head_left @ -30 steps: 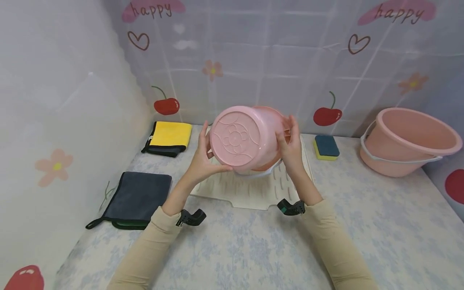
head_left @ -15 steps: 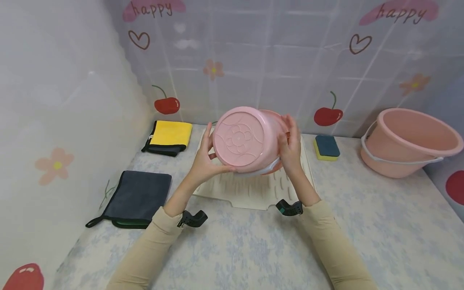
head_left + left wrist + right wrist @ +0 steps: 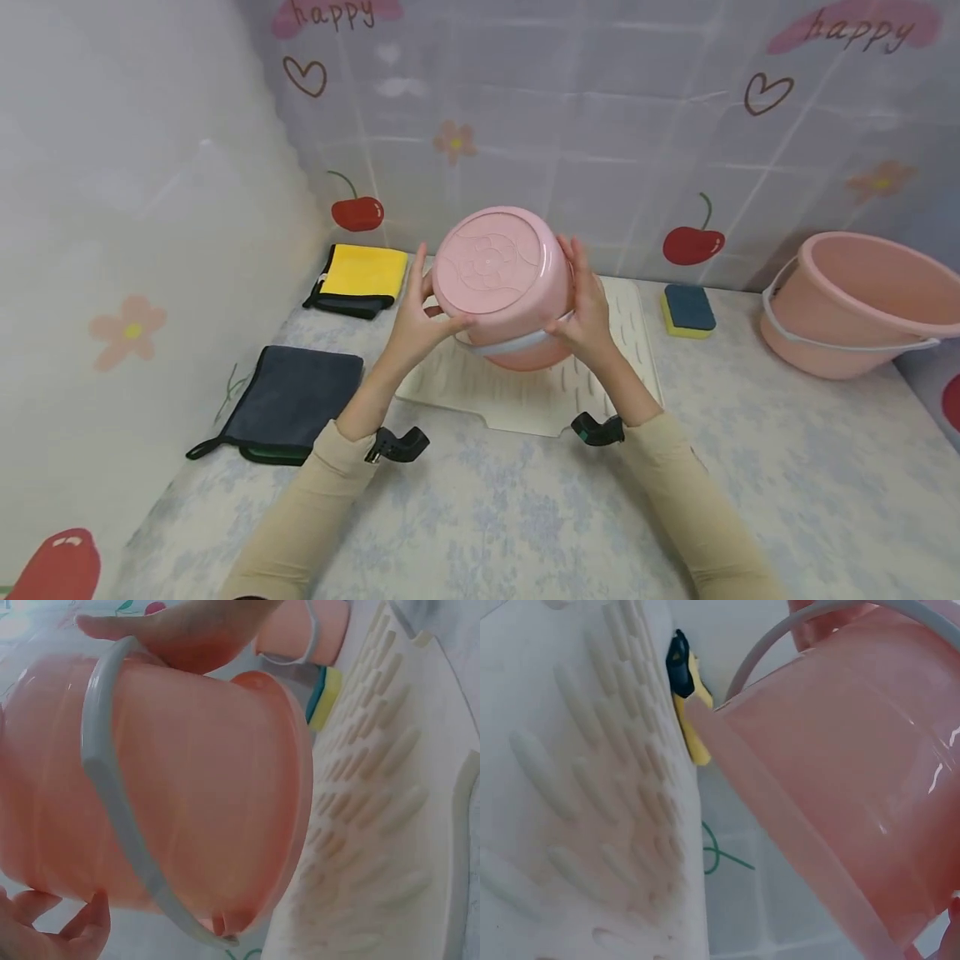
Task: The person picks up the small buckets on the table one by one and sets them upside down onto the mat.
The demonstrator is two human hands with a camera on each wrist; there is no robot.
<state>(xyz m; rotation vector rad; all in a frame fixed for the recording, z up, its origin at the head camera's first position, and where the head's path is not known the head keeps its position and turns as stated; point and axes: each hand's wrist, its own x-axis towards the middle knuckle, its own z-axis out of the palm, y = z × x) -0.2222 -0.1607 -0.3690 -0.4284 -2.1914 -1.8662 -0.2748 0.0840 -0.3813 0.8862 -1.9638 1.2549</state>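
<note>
One left hand, one right hand, spread wide, gripping upturned pink bucket

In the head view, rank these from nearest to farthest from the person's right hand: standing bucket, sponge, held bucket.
1. Held bucket: touching the right hand, base turned up.
2. Sponge: on the table, to the right of the mat.
3. Standing bucket: far right, beyond the sponge.

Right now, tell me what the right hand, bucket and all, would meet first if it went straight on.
Probably the patterned wall covering: the right hand points towards it, and beyond the held bucket nothing else shows between, though depth is unclear.
</note>
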